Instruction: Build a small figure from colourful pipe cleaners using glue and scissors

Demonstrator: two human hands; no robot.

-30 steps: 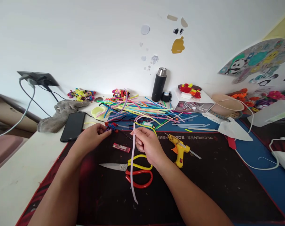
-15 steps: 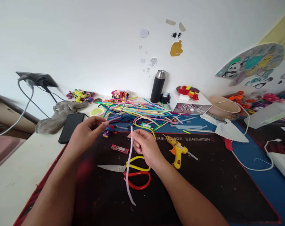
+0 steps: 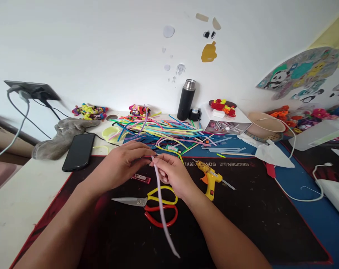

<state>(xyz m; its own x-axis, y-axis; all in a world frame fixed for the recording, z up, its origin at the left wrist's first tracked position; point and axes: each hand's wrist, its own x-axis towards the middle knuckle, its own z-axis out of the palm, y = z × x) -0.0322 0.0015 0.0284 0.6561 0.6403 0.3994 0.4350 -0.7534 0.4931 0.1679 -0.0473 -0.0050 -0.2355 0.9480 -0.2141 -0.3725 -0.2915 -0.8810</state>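
Note:
My right hand pinches the top of a long pale lilac pipe cleaner, which hangs down toward me over the black desk mat. My left hand has its fingertips closed on the same top end, touching the right hand's fingers. Just below the hands lie scissors with yellow and red handles and a small pink lighter. A yellow glue gun rests to the right of my right hand.
A heap of coloured pipe cleaners lies behind the hands. A black phone and a grey soft toy sit at left; a black flask, a bowl and a white cable at right.
My left hand has left the small red-and-blue item near the pile and come right to meet the right hand at the pipe cleaner's top. The cleaner's lower end swung right.

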